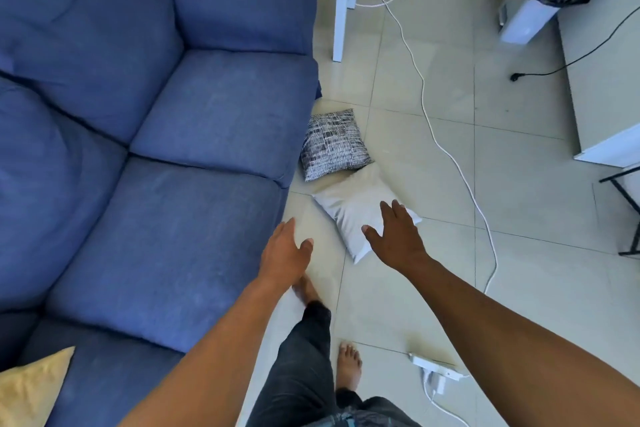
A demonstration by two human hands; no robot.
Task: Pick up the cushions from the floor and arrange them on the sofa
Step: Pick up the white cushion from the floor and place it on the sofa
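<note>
Both grips are spread and hold nothing. The right hand [398,236] reaches out palm down with its fingers fanned, in front of the near corner of the plain white cushion [353,211]; whether it touches the fabric I cannot tell. The left hand [285,253] is held open over the tiled floor [433,288], just beside the front edge of the blue sofa [156,166].

The white cushion lies flat on the floor, close to the sofa's front. Its far corner meets the black-and-white patterned cushion [332,144], which sits against the sofa's base near the armrest end. A yellow cushion [29,388] already rests on the sofa seat at the lower left edge of the view.

A white cable [426,107] runs across the tiles to the right of the cushions, and a white power strip [436,366] lies near the person's bare feet.
</note>
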